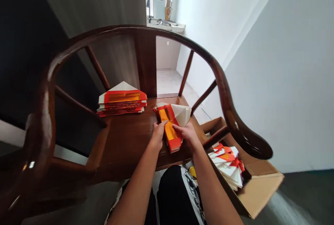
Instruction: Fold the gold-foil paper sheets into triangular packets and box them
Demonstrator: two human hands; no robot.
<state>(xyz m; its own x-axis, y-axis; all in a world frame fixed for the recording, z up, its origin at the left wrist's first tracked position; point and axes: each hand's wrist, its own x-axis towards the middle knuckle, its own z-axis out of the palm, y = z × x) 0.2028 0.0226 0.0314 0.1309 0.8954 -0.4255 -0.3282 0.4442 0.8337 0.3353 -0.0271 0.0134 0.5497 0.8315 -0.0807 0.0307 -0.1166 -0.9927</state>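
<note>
Two bare hands work at one folded sheet of red, yellow and white paper [169, 127], which lies on the seat of a dark wooden horseshoe armchair [125, 141], near the middle of the frame. The left hand [158, 136] presses in from the sheet's left edge, its fingers [162, 124] closed together against the paper. The right hand [187, 136] comes in from the other side, its fingers [177, 127] laid across the yellow band. Neither hand is spread wide, but whether either pinches the sheet or only holds it down cannot be told from this view. Left of them on the seat sits a neat stack of folded papers [121, 102]. At lower right, an open cardboard box [261, 192] stands against the chair, holding a looser pile of folded sheets [227, 162]. The white end of the sheet stands up unpressed, so uneven pressure could skew the crease. That loose pile also looks easy to disturb: the right forearm passes close above it, and a careless swing could knock it or scatter its sheets.
</note>
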